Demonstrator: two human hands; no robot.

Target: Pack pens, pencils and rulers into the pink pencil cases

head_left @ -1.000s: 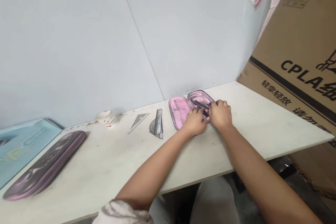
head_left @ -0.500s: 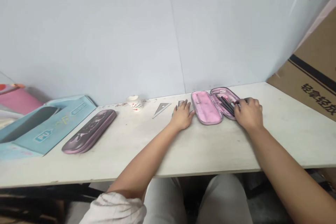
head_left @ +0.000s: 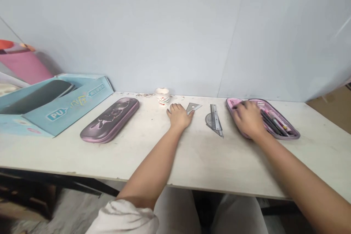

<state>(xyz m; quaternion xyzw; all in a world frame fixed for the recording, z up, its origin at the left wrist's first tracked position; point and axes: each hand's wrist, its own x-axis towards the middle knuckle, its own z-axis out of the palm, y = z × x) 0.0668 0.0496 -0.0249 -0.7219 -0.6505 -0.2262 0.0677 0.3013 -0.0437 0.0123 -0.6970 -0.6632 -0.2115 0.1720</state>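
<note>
My left hand (head_left: 179, 117) rests on the table with its fingers spread, open. Its thumb lies at the edge of a clear set square (head_left: 195, 106), partly covered by the hand. To the right lie a clear ruler (head_left: 214, 115) and a protractor (head_left: 209, 120), overlapping with another pointed clear piece. My right hand (head_left: 249, 120) is over the left half of an open pink pencil case (head_left: 295, 134), fingers bent and blurred; I cannot tell whether it holds anything. Several dark pencils (head_left: 274, 123) and other pens fill the case's right half.
A closed dark pencil case (head_left: 109, 119) with pink edging lies on the left of the table (head_left: 205, 164). Behind stands a paper cup (head_left: 162, 97) near the wall. A light-blue box (head_left: 74, 106) takes the far left; a brown carton (head_left: 336, 106) stands at the right.
My left hand has moved left off the ruler and protractor to the set square. My right hand has shifted from the pencil-filled half to the other half of the case. The view has turned right.
</note>
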